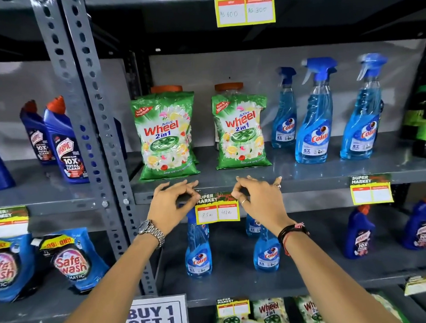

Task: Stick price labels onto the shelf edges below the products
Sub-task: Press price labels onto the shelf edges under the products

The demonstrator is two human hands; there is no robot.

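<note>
Label (pixel 217 210) between left hand (pixel 171 202) and right hand (pixel 259 198), corners pinched

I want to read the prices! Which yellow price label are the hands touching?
The middle price label, below the two green Wheel bags. The left hand and right hand pinch its top corners; the other labels hang untouched.

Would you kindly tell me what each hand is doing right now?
Left hand: fingers pinched on the left top corner of the price label.
Right hand: fingers pinched on the label's right top corner.
</note>
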